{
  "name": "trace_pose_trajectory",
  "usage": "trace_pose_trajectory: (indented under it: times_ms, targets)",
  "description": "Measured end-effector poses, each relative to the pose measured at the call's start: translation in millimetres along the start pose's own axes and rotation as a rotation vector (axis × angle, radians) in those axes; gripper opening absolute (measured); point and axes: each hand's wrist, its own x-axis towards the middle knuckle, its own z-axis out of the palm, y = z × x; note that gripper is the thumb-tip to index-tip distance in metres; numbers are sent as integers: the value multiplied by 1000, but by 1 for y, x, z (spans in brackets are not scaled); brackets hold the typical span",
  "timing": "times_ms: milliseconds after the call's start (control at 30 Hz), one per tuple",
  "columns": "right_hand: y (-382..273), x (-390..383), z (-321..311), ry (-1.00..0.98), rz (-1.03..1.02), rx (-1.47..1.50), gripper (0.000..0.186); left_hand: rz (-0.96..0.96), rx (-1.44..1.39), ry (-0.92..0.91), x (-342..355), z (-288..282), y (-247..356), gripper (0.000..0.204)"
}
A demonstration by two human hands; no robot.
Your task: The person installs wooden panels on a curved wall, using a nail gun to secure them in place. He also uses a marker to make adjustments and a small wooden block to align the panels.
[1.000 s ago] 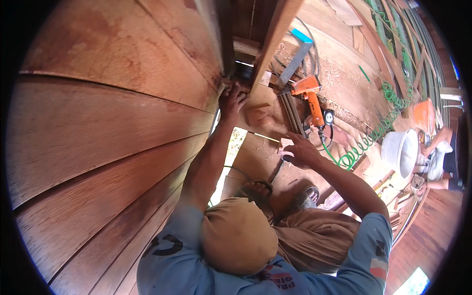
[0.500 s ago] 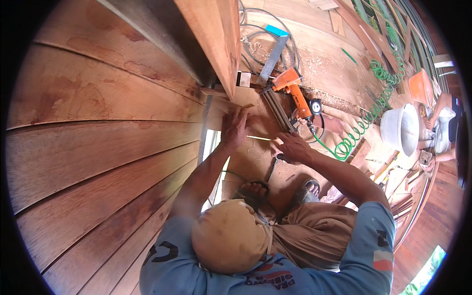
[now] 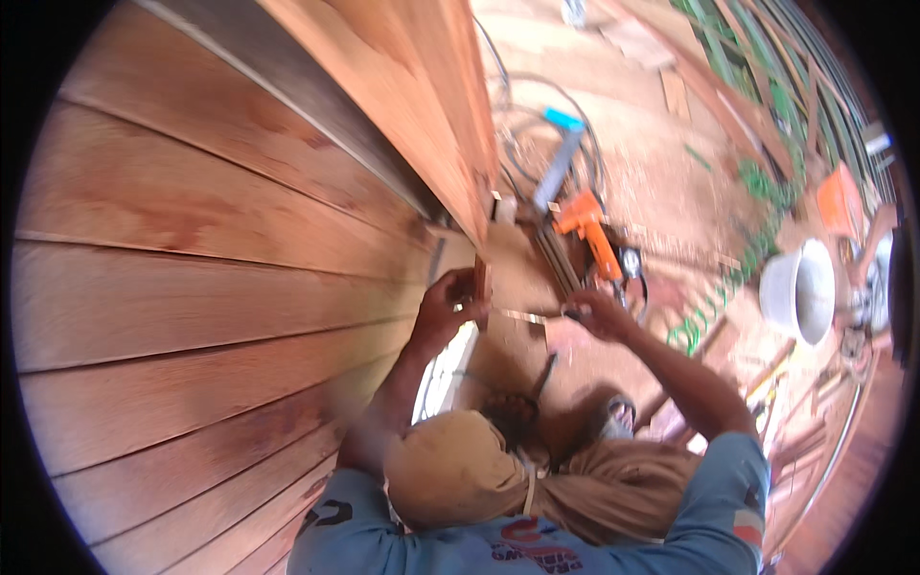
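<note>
My left hand [image 3: 448, 309] is closed around a short reddish-brown piece of wood [image 3: 482, 289], held upright beside the plank wall. A thin pale-yellow strip, apparently a tape measure blade [image 3: 519, 315], spans the gap from this wood toward my right hand [image 3: 599, 314]. My right fingers are curled on a small dark thing at the strip's other end, apparently the tape's case, mostly hidden. Just beyond my right hand lies an orange nail gun [image 3: 602, 251] with a long magazine. A dark-handled tool [image 3: 546, 372] rests on the boards near my feet.
Wooden planks [image 3: 192, 307] form a wall at my left, with a thick post [image 3: 431, 115] ahead. A blue-handled square [image 3: 561, 163], black cable and green coiled hose [image 3: 709, 307] lie beyond. At right are a white bucket [image 3: 800, 292], wood scraps and another person [image 3: 872, 264].
My left hand has come nearer and now holds the wood piece upright. My right hand has shifted right and away from the dark-handled tool. The whole view has tilted and blurred slightly.
</note>
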Motion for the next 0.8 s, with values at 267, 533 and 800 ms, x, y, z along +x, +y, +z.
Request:
trace_pose_trajectory:
  times_ms: [267, 533, 800]
  targets:
    - [-56, 21, -52, 82, -14, 52, 26, 673, -395, 90, -21, 15, 203, 73]
    - [-84, 21, -70, 85, 3, 80, 28, 1015, -764, -49, -12, 46, 332, 40]
    - [-84, 11, -72, -24, 70, -51, 34, 1341, -887, -42, -9, 41, 413, 44]
